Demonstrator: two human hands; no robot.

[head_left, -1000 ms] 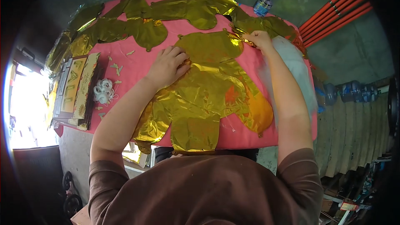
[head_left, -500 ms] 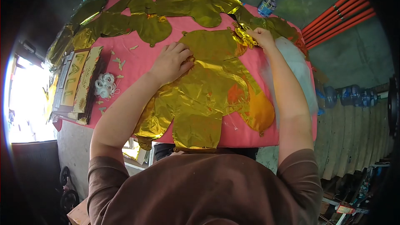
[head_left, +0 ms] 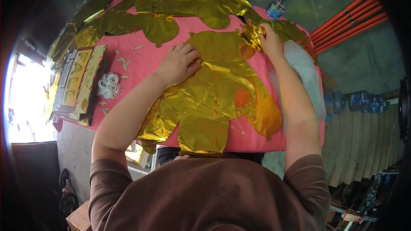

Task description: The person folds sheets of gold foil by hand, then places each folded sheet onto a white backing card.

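Note:
A flat, uninflated gold foil balloon (head_left: 201, 98) with orange patches lies spread in front of me, its lower lobes at the near table edge. My left hand (head_left: 179, 63) rests at its upper left side, fingers curled together over the foil edge. Up at the far right corner, my right hand (head_left: 270, 40) is closed in a pinch on a crumpled, shiny part of gold foil (head_left: 253, 35). What lies beneath the left fingertips is hidden.
More flat gold foil balloons (head_left: 188, 8) line the far side of the pink-covered table (head_left: 132, 64). At left are packs marked FALL (head_left: 77, 81), a white string bundle (head_left: 109, 86) and small paper pieces. A water bottle (head_left: 278, 6) and clear plastic bag (head_left: 304, 72) are at right.
My right hand has shifted slightly up, and the crumpled foil at its fingers has changed shape. The left hand stays at the balloon's edge.

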